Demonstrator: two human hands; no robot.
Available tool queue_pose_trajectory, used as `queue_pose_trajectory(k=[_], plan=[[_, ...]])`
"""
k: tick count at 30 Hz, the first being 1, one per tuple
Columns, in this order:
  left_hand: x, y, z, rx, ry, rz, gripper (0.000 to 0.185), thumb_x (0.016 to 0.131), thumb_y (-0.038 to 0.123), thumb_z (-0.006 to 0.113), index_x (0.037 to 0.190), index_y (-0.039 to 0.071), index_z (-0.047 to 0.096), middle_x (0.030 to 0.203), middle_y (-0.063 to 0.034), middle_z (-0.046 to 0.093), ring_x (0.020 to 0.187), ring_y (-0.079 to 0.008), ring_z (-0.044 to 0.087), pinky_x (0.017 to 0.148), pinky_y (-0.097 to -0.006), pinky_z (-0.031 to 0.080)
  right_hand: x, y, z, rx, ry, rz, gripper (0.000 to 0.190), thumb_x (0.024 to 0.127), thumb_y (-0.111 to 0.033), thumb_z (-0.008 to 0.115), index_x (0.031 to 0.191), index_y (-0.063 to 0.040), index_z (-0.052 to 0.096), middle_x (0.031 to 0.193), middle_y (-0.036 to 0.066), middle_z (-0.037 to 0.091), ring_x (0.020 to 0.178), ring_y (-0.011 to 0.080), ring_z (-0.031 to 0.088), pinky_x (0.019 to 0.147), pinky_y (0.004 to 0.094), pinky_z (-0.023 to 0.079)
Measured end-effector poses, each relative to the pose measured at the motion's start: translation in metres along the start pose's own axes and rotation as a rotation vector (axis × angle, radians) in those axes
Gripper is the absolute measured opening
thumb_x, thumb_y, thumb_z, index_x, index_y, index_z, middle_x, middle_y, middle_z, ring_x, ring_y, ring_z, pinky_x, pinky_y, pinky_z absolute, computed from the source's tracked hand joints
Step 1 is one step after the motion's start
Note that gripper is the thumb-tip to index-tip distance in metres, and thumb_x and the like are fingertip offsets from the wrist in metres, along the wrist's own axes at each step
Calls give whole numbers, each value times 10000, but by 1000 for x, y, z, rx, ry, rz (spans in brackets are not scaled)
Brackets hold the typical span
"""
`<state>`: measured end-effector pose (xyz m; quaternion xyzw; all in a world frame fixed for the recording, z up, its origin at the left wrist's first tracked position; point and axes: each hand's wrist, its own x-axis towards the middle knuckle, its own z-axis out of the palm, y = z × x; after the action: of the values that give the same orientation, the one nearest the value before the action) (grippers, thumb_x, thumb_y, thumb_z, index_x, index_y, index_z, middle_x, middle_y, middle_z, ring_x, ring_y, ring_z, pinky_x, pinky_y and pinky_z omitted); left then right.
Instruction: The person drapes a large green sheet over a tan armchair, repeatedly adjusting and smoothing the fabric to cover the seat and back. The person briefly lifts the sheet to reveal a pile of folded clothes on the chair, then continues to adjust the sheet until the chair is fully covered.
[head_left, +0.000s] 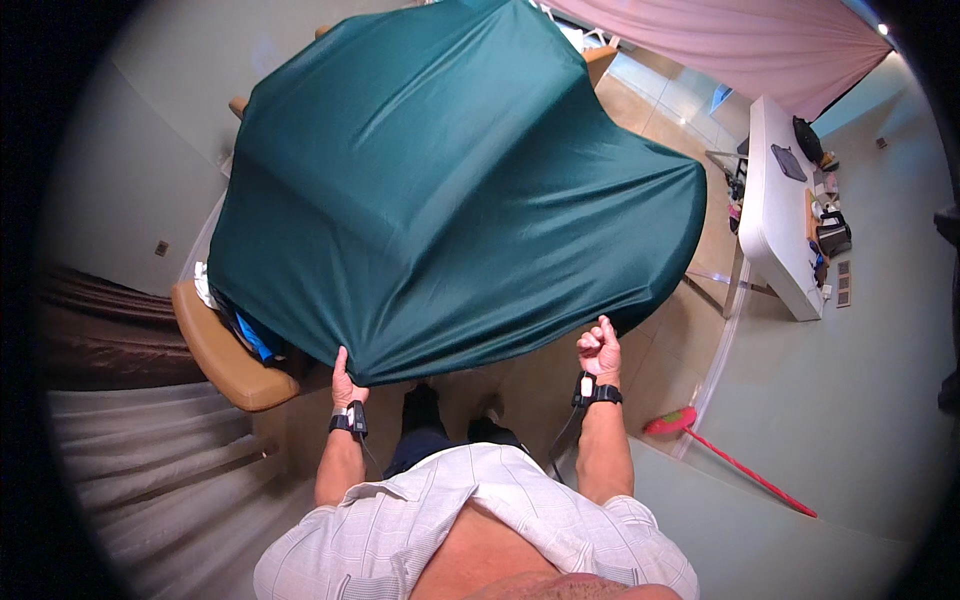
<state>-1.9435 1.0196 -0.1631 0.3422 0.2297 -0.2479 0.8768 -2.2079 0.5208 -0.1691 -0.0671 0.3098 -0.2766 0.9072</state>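
A large dark green cloth sheet (420, 187) spreads out before me, billowed and partly draped over what lies beneath it. My left hand (349, 386) grips its near edge at the left, thumb up, and creases fan out from that grip. On the right, my right hand (600, 349) is curled with the fingers closed at the near edge of the sheet. The cloth between the hands is stretched into a long, slightly sagging edge. Most of what is under the sheet stays hidden.
Tan padded furniture (240, 375) sticks out at the lower left, with blue fabric (255, 337) beside it. At the right stands a white table (780, 225) bearing several items. A red-handled broom (750, 472) leans by the wall. Curtains (135, 420) hang left; pink fabric (757, 45) hangs at the back.
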Motion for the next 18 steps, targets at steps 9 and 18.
queue_pose_trajectory(k=[9,18], plan=[[-19,-2,11,66,-117,-44,482,1011,250,701,1419,27,577,1426,-141,637,1313,-318,595,1181,-504,421,4,112,-78,-614,190,569,236,1072,-259,535,1122,-50,632,979,156,716,926,321,734,793,545,634],[-40,9,-4,186,14,-137,481,1028,230,681,1437,16,546,1462,-157,604,1322,-332,587,1175,-522,433,26,253,-80,-15,279,518,432,1037,-385,548,1305,-53,616,1286,186,680,1152,442,629,926,640,554]])
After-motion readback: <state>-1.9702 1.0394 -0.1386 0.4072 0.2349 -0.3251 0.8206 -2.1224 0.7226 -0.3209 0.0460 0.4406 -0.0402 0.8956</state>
